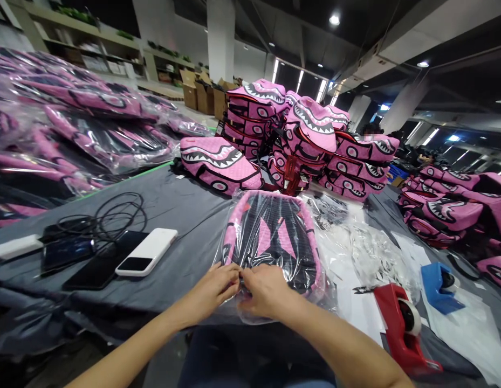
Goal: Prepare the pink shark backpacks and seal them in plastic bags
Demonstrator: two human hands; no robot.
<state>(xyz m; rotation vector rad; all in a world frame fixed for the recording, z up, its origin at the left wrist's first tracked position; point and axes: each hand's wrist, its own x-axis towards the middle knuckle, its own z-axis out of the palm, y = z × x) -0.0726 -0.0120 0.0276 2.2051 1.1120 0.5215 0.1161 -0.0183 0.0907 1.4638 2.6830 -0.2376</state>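
No lettering, brand or number readable — small red tab (280, 220) on bagged backpack (271, 240) too tiny to make out; any markings on white device (158, 245) — likewise illegible.

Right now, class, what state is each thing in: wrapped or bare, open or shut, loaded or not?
Front backpack: inside clear plastic
Left backpack pile: wrapped
Central backpack stacks: unwrapped
Right backpack stack: unwrapped
Red tape dispenser: loaded
Blue tape dispenser: loaded
Cardboard boxes: flaps open
Snips: too small to tell
Left hand: closed on the plastic
Right hand: closed on the plastic
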